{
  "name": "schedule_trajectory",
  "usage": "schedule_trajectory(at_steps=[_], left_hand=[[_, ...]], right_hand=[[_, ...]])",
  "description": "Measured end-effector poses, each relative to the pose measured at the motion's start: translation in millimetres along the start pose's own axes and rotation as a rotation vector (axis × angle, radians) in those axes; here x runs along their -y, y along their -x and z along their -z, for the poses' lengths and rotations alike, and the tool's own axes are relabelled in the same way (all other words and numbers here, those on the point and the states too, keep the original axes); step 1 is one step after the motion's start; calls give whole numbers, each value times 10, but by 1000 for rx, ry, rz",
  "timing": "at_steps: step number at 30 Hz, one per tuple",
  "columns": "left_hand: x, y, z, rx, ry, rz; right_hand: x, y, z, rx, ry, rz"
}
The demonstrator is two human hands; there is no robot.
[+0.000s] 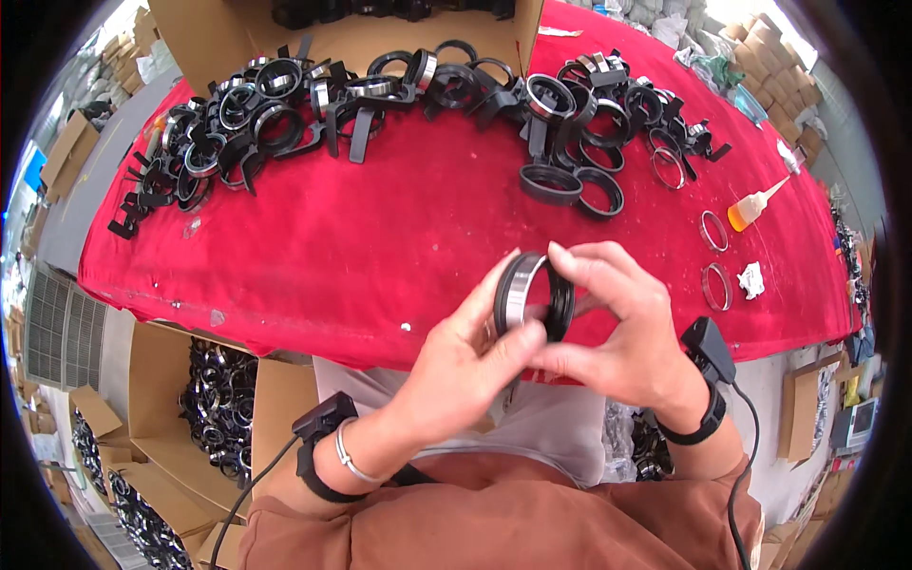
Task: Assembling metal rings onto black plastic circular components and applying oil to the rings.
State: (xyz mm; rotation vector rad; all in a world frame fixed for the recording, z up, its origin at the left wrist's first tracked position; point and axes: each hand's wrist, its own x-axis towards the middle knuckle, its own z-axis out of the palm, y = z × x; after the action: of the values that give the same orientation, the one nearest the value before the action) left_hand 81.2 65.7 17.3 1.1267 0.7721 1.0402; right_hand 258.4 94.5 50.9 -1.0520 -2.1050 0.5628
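Between my hands, above the near edge of the table, is a black ring with a shiny silver band [518,290]. My left hand [465,351] grips its left side, thumb across the band and fingers behind. Closed on its right side is my right hand [622,318], with fingertips at the top rim and thumb near the bottom. The ring stands on edge, tilted, its opening facing right. Beyond my hands lie two loose black rings [600,193] on the red cloth. Thin metal rings [714,287] rest to the right of my right hand.
A red-covered table [380,237] spreads before me. Black ring parts with brackets [275,128] form a heap along its far side, before a cardboard box [214,43]. At right lie a bottle of amber liquid [748,211] and crumpled white tissue [751,280]. Boxes of parts [157,399] stand lower left.
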Motion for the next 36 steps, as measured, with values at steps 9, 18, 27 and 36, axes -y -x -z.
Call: schedule_trajectory(at_steps=[9, 18, 27, 36], left_hand=[[-107, 116, -27, -41, 25, -43], [-209, -80, 225, -208, -380, -408], [-313, -338, 589, -277, -428, -382], [-379, -1157, 1529, -623, -1847, -705]], right_hand=[[-78, -193, -308, -353, -523, -444], [-6, -687, -493, -421, -916, -427], [-142, -1074, -693, -357, -500, -313], [-875, -2265, -516, -364, 263, -24]])
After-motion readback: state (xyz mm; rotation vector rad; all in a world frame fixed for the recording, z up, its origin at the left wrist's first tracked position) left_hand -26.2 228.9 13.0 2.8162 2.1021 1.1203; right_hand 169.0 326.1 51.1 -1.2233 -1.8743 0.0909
